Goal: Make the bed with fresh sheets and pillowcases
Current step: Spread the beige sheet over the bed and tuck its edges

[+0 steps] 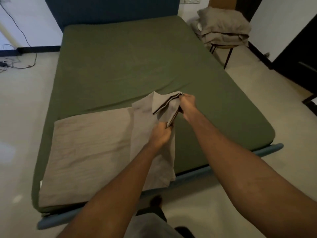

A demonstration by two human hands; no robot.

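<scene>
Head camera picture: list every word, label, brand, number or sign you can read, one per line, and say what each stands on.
No readable text anywhere.
Small white tag at the edge of the folded beige sheet: too small and blurred to read.
Green fitted sheet, both hands' cloth, pillows on the chair: no print visible.

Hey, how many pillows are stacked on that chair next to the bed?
2 that I can make out, stacked on the chair right of the headboard: top pillow, lower pillow beneath it. More could be hidden in the pile.
</scene>
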